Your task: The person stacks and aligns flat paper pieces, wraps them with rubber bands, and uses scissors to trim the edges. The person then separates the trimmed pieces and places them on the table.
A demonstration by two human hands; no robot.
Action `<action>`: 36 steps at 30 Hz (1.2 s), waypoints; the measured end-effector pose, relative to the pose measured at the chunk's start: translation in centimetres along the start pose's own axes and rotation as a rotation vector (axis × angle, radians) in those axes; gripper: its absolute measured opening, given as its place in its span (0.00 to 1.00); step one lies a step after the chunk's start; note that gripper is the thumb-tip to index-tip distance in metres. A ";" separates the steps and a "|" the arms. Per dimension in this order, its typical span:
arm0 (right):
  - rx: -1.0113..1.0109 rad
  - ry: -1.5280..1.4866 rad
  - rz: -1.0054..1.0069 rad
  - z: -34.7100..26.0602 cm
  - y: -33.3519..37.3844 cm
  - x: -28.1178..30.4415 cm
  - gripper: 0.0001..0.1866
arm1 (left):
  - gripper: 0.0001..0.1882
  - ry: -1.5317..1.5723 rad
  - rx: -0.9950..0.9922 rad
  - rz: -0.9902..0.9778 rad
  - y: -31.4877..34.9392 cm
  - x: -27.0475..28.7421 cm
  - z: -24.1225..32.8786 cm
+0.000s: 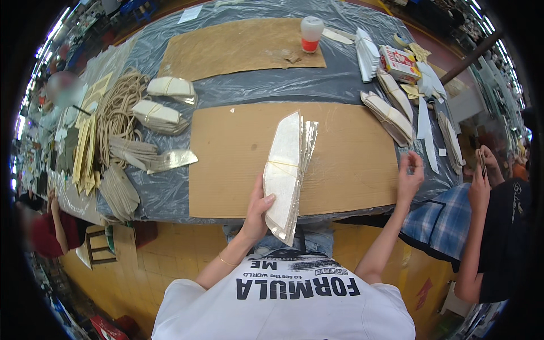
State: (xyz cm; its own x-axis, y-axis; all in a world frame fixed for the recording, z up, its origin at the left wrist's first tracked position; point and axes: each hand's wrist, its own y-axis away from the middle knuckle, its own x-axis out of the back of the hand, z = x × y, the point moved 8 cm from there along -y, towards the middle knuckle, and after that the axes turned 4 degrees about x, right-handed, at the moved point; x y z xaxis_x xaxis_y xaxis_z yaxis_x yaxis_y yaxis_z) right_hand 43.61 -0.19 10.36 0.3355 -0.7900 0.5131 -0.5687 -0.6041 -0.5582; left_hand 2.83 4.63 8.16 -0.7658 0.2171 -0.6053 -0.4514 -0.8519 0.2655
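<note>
- The left hand (pixel 258 212) gripped a banded stack of flat, curved white-and-silver paper sheets (pixel 285 173) near the centre of the frame, thumb across the pale matte face and fingers wrapped behind it.
- The stack stood on edge over the large brown corrugated cardboard sheet (pixel 351 158); a thin rubber band crossed its middle, and shiny foil edges fanned out at its right side.
- The right hand (pixel 409 177) hovered over the cardboard's right edge, fingers loosely curled and pinched together; whether they held anything could not be told.
- The cardboard lay on a grey table covered with wrinkled clear plastic film (pixel 249 88).
- A 2nd brown cardboard sheet (pixel 226 48) lay in the upper centre, with a white plastic bottle with a red band (pixel 311 34) at its right corner.
- Coiled beige cord handles (pixel 116 110) lay at the left, beside more banded paper bundles (pixel 156 116).
- At the right edge of the frame, another person's hands (pixel 481 175) held something small.
</note>
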 end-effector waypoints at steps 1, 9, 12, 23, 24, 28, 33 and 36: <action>0.106 0.042 -0.101 -3.2 0.0 -0.5 0.07 | 0.43 -0.023 0.002 0.000 -0.1 -0.1 0.0; 0.229 -0.487 -0.410 -18.3 2.2 -3.5 0.04 | 0.44 -0.212 -0.114 -0.062 -0.2 -1.4 0.6; 0.204 -0.468 -0.627 -20.9 6.3 -6.2 0.07 | 0.45 -0.288 -0.185 -0.113 0.1 -1.8 0.8; 0.118 -0.567 -0.578 -22.4 11.4 -6.9 0.13 | 0.40 -0.313 -0.156 -0.068 1.1 -0.9 0.0; 0.162 -0.563 -0.556 -22.6 11.3 -6.6 0.12 | 0.40 -0.346 -0.245 -0.086 1.4 -1.1 0.6; 0.154 -0.595 -0.644 -22.3 11.7 -7.4 0.09 | 0.40 -0.303 -0.230 -0.052 2.3 -0.9 0.4; 0.175 -0.560 -0.763 -22.8 12.9 -8.7 0.06 | 0.38 -0.208 -0.149 -0.014 3.1 0.2 -0.1; 0.160 -0.576 -0.855 -23.4 13.8 -8.5 0.08 | 0.37 -0.214 -0.101 -0.028 3.1 0.8 -0.6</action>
State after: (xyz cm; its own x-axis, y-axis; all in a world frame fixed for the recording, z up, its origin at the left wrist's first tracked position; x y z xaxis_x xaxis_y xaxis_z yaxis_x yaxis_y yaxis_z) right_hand 15.30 0.62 13.56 0.9108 0.0026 0.4129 0.1192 -0.9591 -0.2569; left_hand 1.06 1.86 8.02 -0.8379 0.3283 -0.4360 -0.4342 -0.8850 0.1681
